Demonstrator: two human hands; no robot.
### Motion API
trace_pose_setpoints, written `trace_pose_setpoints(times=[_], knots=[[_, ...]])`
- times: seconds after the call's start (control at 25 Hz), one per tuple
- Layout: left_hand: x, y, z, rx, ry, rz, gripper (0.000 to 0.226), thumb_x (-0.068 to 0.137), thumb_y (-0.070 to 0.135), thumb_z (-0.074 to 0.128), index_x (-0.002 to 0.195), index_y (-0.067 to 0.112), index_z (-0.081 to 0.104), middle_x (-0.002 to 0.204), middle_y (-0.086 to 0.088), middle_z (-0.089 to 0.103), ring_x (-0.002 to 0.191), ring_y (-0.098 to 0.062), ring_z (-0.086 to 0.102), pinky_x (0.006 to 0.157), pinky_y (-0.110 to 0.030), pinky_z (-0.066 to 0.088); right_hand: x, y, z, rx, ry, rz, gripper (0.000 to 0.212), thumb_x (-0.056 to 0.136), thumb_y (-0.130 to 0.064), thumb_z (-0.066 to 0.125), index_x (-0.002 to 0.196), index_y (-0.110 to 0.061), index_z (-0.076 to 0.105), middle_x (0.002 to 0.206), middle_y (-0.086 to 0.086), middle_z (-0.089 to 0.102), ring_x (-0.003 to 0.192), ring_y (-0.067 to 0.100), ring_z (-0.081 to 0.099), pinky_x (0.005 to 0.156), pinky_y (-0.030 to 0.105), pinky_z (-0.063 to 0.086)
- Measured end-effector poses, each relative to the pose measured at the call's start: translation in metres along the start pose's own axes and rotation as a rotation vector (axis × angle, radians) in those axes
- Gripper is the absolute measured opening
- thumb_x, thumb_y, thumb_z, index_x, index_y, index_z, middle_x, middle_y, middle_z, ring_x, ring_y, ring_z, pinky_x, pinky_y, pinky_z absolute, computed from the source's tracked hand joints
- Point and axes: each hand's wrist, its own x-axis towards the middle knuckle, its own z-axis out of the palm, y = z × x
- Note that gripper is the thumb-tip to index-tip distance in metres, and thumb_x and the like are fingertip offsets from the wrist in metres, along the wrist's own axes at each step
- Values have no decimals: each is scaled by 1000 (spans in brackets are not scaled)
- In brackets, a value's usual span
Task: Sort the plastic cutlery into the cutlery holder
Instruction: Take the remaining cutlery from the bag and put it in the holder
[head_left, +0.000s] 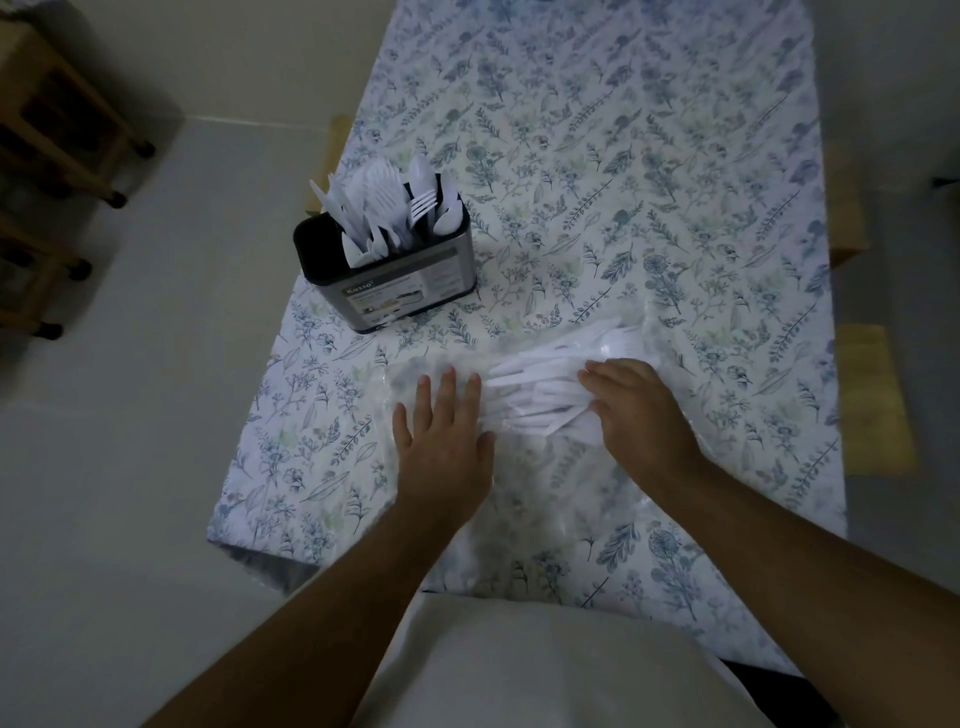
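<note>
A pile of white plastic cutlery (540, 387) lies inside a clear plastic bag (524, 467) on the table, close to me. My left hand (441, 441) lies flat with straight fingers on the bag, just left of the pile. Over the right end of the pile rests my right hand (639, 410), its fingers bent down onto the handles; whether it grips any piece is hidden. A dark metal cutlery holder (395, 280) stands farther back on the left, with several white forks, spoons and knives (387, 208) upright in it.
The table carries a blue floral cloth (649, 171) that hangs over the near left corner. Wooden chair seats (878, 400) show past the right edge. A wooden shelf on castors (57, 156) stands on the floor at the far left.
</note>
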Motion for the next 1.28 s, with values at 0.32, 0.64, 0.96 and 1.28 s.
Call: trace_pose_setpoints(times=[0.32,0.64,0.96,1.28], knots=[[-1,-15,8,-185,-24,35,57,107,40,25,161,23,12,168,5,9,156,-20,-1,125,-51,1,11,-24,-41,-4,138,-145,12,85,-7,75,93,-15,78,85,2,71,89,29,64,92,42,47],[-27,0,24,-420,36,84,57,107,38,26,160,20,15,167,3,20,155,-14,9,126,-49,8,6,-106,-85,-128,88,-163,29,75,-2,78,96,-23,78,89,-5,70,90,26,61,83,36,38],[-29,-8,21,-302,308,137,39,99,34,45,130,21,64,132,3,67,126,-21,60,105,-44,44,-24,-99,-86,-158,177,-114,28,82,-6,74,102,-24,79,91,-4,69,90,26,59,84,37,37],[-34,-16,16,-216,427,258,25,94,28,61,116,25,74,128,4,69,125,-21,58,105,-44,41,-44,-69,-42,-252,-66,25,42,75,-18,83,116,-24,74,114,2,70,108,30,61,99,41,41]])
